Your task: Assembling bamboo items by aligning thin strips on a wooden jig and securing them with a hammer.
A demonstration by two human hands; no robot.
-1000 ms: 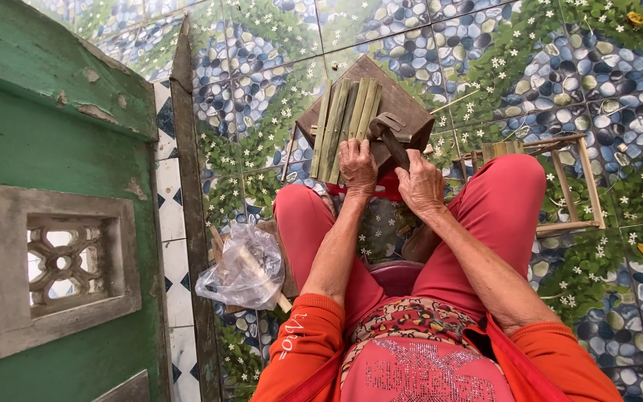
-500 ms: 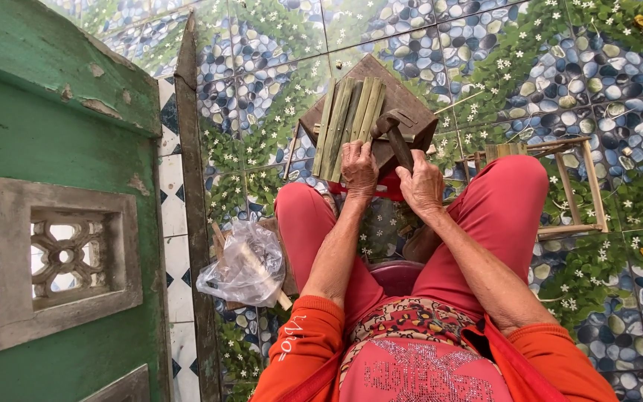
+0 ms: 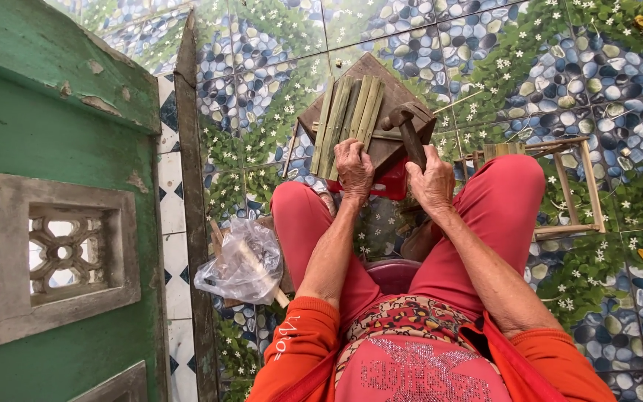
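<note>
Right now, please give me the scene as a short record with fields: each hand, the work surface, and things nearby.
left hand: left hand presses on the green bamboo strips
right hand: right hand grips the handle of a hammer, head raised above the board
work surface: brown wooden board on a red stool, between the knees
left of the legs: clear plastic bag on the floor
right of the legs: small wooden frame
floor: tiles with pebble and leaf pattern

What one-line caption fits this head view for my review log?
Seated person's left hand steadies green bamboo slats on a wooden board while the right hand holds a hammer.
</note>
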